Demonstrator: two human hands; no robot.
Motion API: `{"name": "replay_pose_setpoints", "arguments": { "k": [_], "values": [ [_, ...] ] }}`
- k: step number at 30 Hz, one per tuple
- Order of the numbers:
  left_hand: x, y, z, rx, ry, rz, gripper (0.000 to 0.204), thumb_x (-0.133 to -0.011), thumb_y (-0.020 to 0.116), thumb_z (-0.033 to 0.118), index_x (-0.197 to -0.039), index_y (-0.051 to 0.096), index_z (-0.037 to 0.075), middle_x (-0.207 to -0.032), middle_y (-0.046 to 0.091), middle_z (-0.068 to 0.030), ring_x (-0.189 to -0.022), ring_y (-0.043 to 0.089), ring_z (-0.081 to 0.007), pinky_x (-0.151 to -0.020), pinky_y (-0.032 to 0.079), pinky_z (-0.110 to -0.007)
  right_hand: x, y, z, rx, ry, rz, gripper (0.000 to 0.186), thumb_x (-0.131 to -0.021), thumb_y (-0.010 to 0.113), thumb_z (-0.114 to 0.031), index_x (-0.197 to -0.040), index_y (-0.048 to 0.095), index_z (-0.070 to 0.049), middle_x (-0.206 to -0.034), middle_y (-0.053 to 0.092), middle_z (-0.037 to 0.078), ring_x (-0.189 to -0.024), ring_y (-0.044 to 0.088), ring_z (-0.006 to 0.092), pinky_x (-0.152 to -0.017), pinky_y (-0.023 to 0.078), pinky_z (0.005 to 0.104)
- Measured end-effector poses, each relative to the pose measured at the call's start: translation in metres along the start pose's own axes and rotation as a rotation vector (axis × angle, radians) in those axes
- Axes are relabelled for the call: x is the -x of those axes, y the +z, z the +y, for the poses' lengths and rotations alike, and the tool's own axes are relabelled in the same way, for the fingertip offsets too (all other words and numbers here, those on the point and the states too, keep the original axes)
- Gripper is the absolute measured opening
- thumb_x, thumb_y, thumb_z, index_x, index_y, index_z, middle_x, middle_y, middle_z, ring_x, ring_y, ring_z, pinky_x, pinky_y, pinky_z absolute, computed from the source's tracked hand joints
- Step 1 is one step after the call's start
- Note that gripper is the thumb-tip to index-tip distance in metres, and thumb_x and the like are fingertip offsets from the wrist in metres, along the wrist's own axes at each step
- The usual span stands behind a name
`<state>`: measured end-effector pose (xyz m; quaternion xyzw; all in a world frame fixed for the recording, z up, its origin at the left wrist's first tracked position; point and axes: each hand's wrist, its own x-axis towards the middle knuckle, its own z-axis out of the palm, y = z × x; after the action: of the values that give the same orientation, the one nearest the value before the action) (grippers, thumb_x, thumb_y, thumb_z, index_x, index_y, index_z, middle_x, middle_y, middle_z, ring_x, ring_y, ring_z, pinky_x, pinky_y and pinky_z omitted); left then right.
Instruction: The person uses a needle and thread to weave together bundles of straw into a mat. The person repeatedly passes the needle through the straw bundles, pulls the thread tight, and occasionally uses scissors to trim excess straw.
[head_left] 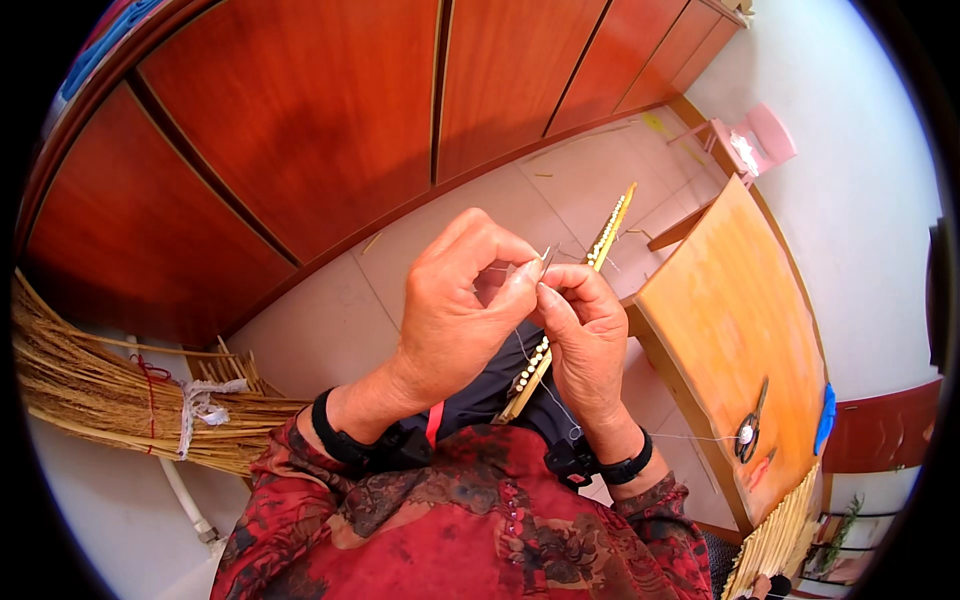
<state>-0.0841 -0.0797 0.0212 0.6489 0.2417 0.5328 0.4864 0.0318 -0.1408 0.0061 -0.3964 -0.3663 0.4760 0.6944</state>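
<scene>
My left hand (465, 310) pinches something thin, apparently a needle (548, 258) with pale thread, between thumb and forefinger. My right hand (580, 350) meets it, its thumb and forefinger closed at the same needle; which fingertips bear it is hard to tell. Behind and below my hands a long bundle of yellow stalks with white cut ends (610, 225) lies slanting over my dark-clad lap, partly hidden by the right hand. Pale thread (680, 436) runs from the lap toward a small white spool (745, 433) by black scissors (750, 425) on the wooden table (725, 290) at my right.
Long dried stalks (120, 400) tied with cloth lie at my left, near a white pipe (180, 490). Red cabinets (280, 120) line the far side; a pink chair (770, 140) stands beyond the table. Another person's hand (760, 585) is beside a stalk mat (775, 530) at lower right.
</scene>
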Motion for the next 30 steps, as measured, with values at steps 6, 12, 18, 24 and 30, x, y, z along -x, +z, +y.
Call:
{"name": "replay_pose_setpoints", "arguments": {
  "k": [6, 12, 18, 24, 30],
  "values": [
    [-0.001, -0.001, -0.001, -0.050, 0.007, -0.032, 0.007, -0.078, 0.056, -0.008, -0.080, 0.057, -0.002, -0.079, 0.046, -0.0018, -0.067, 0.048, -0.0046, -0.058, 0.041, -0.018, -0.001, -0.003, 0.002, 0.012, 0.006, -0.010, 0.011, -0.087, 0.053, -0.001, -0.098, 0.054, 0.001, -0.090, 0.059, 0.006, -0.083, 0.059, 0.0127, -0.078, 0.049, 0.0271],
    [0.000, 0.001, -0.006, 0.051, -0.032, -0.030, 0.007, -0.078, 0.055, -0.008, -0.082, 0.057, -0.002, -0.080, 0.047, -0.0019, -0.067, 0.047, -0.0045, -0.058, 0.041, -0.018, 0.000, -0.006, 0.003, 0.023, 0.008, -0.025, 0.013, -0.087, 0.053, 0.000, -0.100, 0.054, 0.002, -0.091, 0.059, 0.006, -0.083, 0.058, 0.0127, -0.078, 0.049, 0.0273],
    [0.000, 0.003, -0.009, 0.047, -0.049, 0.038, 0.006, -0.075, 0.060, -0.005, -0.076, 0.056, 0.000, -0.073, 0.049, -0.0028, -0.064, 0.052, -0.0071, -0.055, 0.043, -0.020, 0.000, -0.008, 0.005, -0.001, 0.024, -0.031, 0.013, -0.087, 0.053, 0.001, -0.099, 0.054, 0.002, -0.091, 0.058, 0.007, -0.083, 0.059, 0.0132, -0.078, 0.048, 0.0271],
    [0.000, 0.002, -0.010, 0.036, -0.043, -0.017, 0.007, -0.079, 0.054, -0.009, -0.081, 0.057, -0.002, -0.079, 0.047, -0.0014, -0.068, 0.048, -0.0049, -0.059, 0.041, -0.018, 0.000, -0.008, 0.004, 0.061, 0.018, -0.030, 0.013, -0.086, 0.053, 0.001, -0.099, 0.054, 0.002, -0.090, 0.059, 0.006, -0.083, 0.059, 0.0131, -0.078, 0.048, 0.0254],
    [-0.001, 0.002, -0.011, 0.037, -0.067, -0.024, 0.007, -0.079, 0.054, -0.009, -0.080, 0.056, -0.003, -0.079, 0.047, -0.0017, -0.067, 0.049, -0.0051, -0.057, 0.045, -0.018, 0.000, -0.010, 0.004, 0.129, -0.003, -0.036, 0.013, -0.086, 0.053, 0.002, -0.099, 0.054, 0.002, -0.091, 0.060, 0.006, -0.084, 0.059, 0.0123, -0.078, 0.047, 0.0241]
  ]
}}
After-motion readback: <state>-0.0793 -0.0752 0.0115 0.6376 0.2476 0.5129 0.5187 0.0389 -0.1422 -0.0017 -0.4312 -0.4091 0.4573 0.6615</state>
